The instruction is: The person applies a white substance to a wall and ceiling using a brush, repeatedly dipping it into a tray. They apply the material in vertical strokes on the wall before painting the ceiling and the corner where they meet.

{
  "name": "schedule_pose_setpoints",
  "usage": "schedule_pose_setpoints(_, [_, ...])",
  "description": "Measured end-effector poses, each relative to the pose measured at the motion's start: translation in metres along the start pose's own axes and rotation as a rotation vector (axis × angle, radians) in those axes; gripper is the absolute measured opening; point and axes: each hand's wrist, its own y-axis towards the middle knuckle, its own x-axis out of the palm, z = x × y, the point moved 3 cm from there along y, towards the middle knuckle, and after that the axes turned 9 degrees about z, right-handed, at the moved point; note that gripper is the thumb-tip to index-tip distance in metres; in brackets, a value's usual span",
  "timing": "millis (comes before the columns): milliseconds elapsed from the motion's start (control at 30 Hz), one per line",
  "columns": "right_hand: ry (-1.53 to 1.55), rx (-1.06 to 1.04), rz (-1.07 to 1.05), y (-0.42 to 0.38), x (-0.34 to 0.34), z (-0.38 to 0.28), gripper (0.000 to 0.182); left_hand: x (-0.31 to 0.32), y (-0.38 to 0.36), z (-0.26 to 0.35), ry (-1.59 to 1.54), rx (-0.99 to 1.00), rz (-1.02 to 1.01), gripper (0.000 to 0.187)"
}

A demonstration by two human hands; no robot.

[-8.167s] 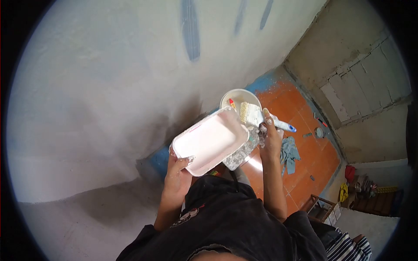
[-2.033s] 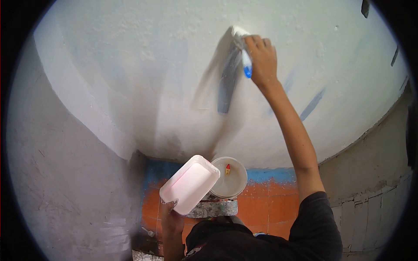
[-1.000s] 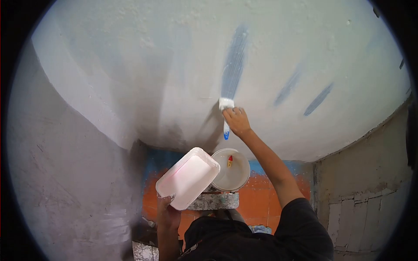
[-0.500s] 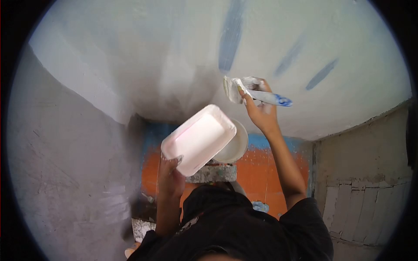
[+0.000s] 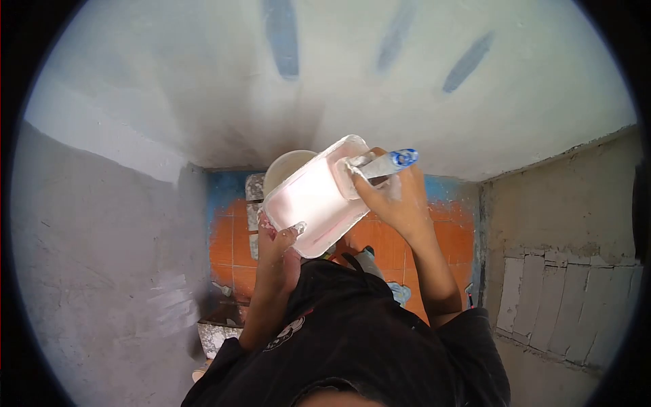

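A white rectangular tray (image 5: 315, 190) with white paint in it is held up in front of my body. My left hand (image 5: 278, 247) grips its lower left edge, thumb over the rim. In my right hand (image 5: 400, 200) is a paintbrush (image 5: 390, 163) with a pale handle and a blue-marked end. Its bristles sit down in the right end of the tray, partly hidden by my fingers. White paint smears show on my right thumb and fingers.
Ahead is a whitish wall (image 5: 407, 115) with several blue-grey streaks. A pale bucket (image 5: 281, 166) stands behind the tray, near a paint-spattered support (image 5: 254, 186). Orange floor tiles (image 5: 230, 244) lie below. Grey walls (image 5: 102, 251) rise at both sides.
The paintbrush has come away from near the wall, down into the tray. My view has shifted, and the bucket now shows to the tray's left instead of its right.
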Motion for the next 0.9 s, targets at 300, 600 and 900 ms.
schedule_pose_setpoints(300, [0.62,0.371,0.366,-0.029,-0.113,0.1,0.009,0.084,-0.02,-0.071,-0.068,-0.095,0.017,0.073])
schedule_pose_setpoints(600, [0.707,0.632,0.579,-0.053,-0.193,0.184,0.017,0.152,-0.039,-0.126,0.05,-0.071,-0.08,0.075])
schedule_pose_setpoints(900, [0.743,0.729,0.667,-0.047,-0.178,0.215,0.025,0.142,-0.029,-0.131,-0.007,-0.137,-0.061,0.07])
